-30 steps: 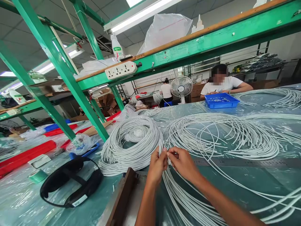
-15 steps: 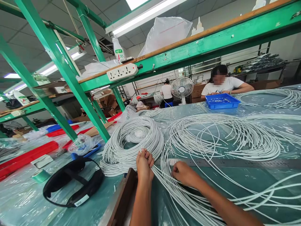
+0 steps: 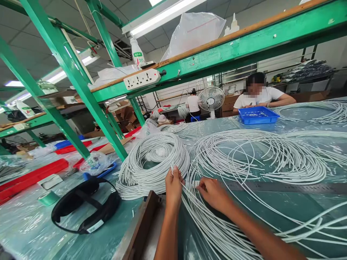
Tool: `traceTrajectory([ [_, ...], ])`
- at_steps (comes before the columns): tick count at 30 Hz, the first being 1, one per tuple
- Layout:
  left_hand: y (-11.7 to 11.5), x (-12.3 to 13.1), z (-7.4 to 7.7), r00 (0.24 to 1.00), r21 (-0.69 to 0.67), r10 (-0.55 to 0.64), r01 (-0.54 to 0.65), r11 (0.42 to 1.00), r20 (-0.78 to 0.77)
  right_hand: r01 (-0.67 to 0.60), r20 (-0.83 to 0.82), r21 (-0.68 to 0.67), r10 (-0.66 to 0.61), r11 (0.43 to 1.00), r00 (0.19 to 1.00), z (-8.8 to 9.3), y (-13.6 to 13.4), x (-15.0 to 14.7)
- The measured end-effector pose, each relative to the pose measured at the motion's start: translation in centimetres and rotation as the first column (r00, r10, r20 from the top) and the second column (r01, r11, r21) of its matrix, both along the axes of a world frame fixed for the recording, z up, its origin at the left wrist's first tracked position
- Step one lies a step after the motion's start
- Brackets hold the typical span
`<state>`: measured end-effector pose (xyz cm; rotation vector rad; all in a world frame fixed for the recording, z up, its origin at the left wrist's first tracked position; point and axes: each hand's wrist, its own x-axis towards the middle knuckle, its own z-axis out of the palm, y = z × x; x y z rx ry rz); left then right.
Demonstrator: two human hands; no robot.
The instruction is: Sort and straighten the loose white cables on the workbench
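Down lower center, my left grip [image 3: 174,186] is pinching white cables [image 3: 214,225]; right grip [image 3: 213,193] curled, can't tell if holding anything.

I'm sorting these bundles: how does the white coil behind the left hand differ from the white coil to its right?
The left coil is narrower; the right coil spreads wider. The left coil is packed densely, while the right coil is loose, with strands crossing its middle. Both are white and roughly ring-shaped.
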<state>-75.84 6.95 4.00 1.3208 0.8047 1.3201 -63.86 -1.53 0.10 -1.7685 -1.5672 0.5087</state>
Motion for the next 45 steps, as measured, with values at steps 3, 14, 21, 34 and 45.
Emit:
traceTrajectory([
  [3, 0.0, 0.1, -0.2, 0.999, 0.059, -0.021, 0.023, 0.998, -0.034, 0.088, 0.165, -0.120, -0.068, 0.989, 0.984, -0.5, 0.0, 0.6],
  [14, -0.8, 0.7, 0.5, 0.982, -0.188, -0.168, 0.150, 0.971, -0.084, 0.085, -0.268, 0.394, 0.026, 0.915, 0.963, 1.1, 0.2, -1.1],
  [21, -0.1, 0.2, -0.2, 0.991, -0.052, -0.073, 0.067, 0.996, -0.115, 0.071, -0.214, 0.175, -0.033, 0.982, 0.976, 0.2, 0.5, -0.5],
  [34, -0.9, -0.4, 2.0, 0.971, -0.303, -0.210, 0.236, 0.923, 0.115, 0.145, 0.046, -0.102, -0.141, 0.984, 0.989, -1.2, 0.4, -1.3],
  [45, -1.1, 0.3, 0.8, 0.988, -0.139, -0.109, 0.094, 0.986, -0.105, -0.391, -0.256, 0.198, 0.432, 0.899, 0.865, 1.2, -0.6, -0.2],
])
